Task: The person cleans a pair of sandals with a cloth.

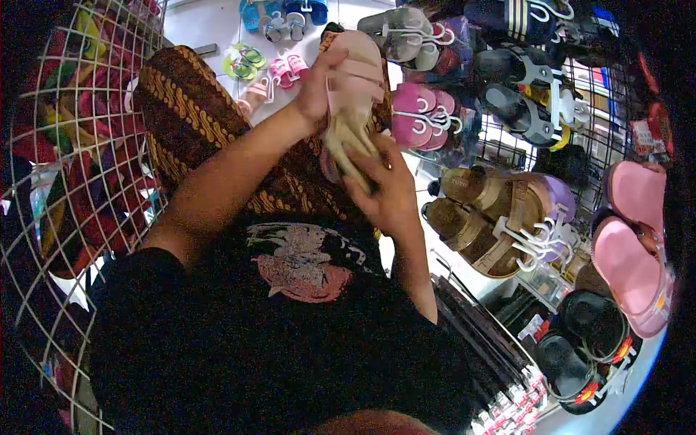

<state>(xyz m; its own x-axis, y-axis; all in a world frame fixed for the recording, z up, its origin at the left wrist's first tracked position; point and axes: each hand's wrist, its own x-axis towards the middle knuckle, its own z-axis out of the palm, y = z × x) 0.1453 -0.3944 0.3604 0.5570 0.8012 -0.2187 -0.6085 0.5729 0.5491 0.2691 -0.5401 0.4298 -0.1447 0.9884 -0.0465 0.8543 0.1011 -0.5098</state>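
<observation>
A pale pink sandal [355,54] with straps is held up over the lap, its sole end pointing to the top of the view. My left hand [316,90] grips its left side, the thumb lying on the footbed near the upper strap. My right hand [380,181] is at the lower end, fingers curled against a beige cloth-like piece [351,148] that is blurred by motion. Under the sandal, brown batik-patterned fabric [196,101] covers my legs.
A wire grid [80,145] with colourful items stands at the left. Hanging at the right are magenta sandals [413,116], brown sandals [482,217], pink sandals [627,264] and black sandals [594,326]. Small green sandals [245,61] lie on the white floor.
</observation>
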